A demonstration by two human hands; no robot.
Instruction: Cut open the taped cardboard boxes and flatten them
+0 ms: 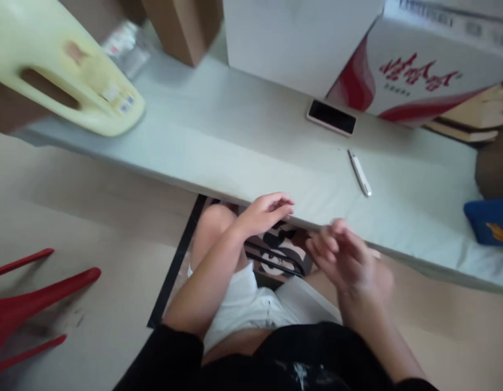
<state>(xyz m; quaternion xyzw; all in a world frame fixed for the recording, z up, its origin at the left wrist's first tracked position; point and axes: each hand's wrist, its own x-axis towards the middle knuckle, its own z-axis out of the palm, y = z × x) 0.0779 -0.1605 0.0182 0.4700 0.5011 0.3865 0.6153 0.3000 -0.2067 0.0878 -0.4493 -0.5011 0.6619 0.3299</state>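
Note:
My left hand (269, 210) is at the front edge of the table, with its fingers loosely bent and nothing seen in them. Just right of it, my right hand (344, 252) is raised over my lap, palm turned up. Motion blurs its half-curled fingers, and no object shows in them. On the table beyond this hand lies a slim white stick-like tool (360, 174) with a dark tip, perhaps a box cutter. Farther back, a phone (331, 117) with a dark screen lies flat. Neither hand touches these two.
The pale-covered table (186, 141) runs across the view. A yellow jug (96, 70), a brown carton (186, 27), a white box (287, 43) and a red-and-white box (422, 65) stand along it. A blue item (489, 220) lies at right. Red legs (51, 288) of a stool or chair are at left.

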